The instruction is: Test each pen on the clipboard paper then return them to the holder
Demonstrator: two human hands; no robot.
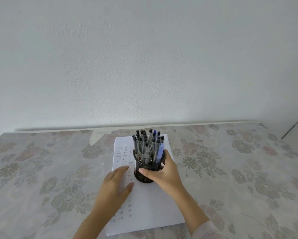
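My right grip point(163, 175) wraps the round black mesh pen holder point(144, 163), full of grey pens point(145, 149), standing on the white paper sheet point(153, 204). My left grip point(115, 185), at 9 o'clock, lies flat and spread. I should move it slowly, upright.

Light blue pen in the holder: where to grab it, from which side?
Probably pinch the light blue pen by its upper barrel, clear of the holder rim, coming from above and the right. It stands at the bundle's right edge; other pens crowd its left, and the right hand grips the holder below.
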